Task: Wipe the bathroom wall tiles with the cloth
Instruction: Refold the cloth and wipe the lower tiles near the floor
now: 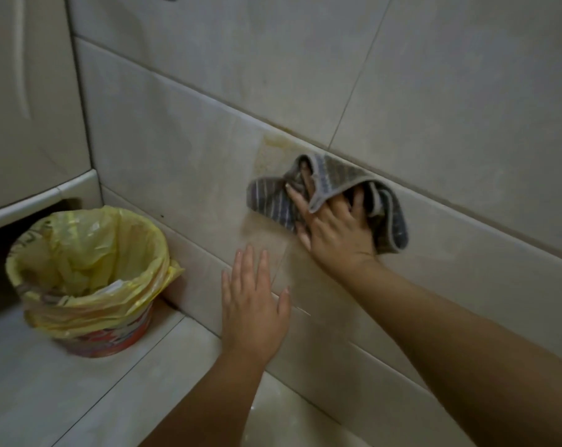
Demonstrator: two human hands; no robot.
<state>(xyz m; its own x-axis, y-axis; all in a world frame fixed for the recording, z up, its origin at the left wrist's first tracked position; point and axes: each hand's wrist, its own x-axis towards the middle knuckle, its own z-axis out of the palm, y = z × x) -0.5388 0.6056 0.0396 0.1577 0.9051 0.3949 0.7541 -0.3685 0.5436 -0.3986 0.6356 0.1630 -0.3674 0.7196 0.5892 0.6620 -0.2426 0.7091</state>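
Head view, right hand (334, 230) pressing a striped grey cloth (337, 176) flat on the wall tiles (176, 150), fingers spread out, beside a brown stain (273, 146), left hand (253, 306) lower down, flat on the tiles, fingers straight, bin (89, 272) with a yellow bag on the ledge (112, 398) by the wall corner

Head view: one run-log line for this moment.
phase: wiping | right hand: presses cloth on wall tiles | left hand: flat on tiles | yellowish stain: above-left of cloth

Left hand (255, 304), right hand (336, 232) and forearms bare.
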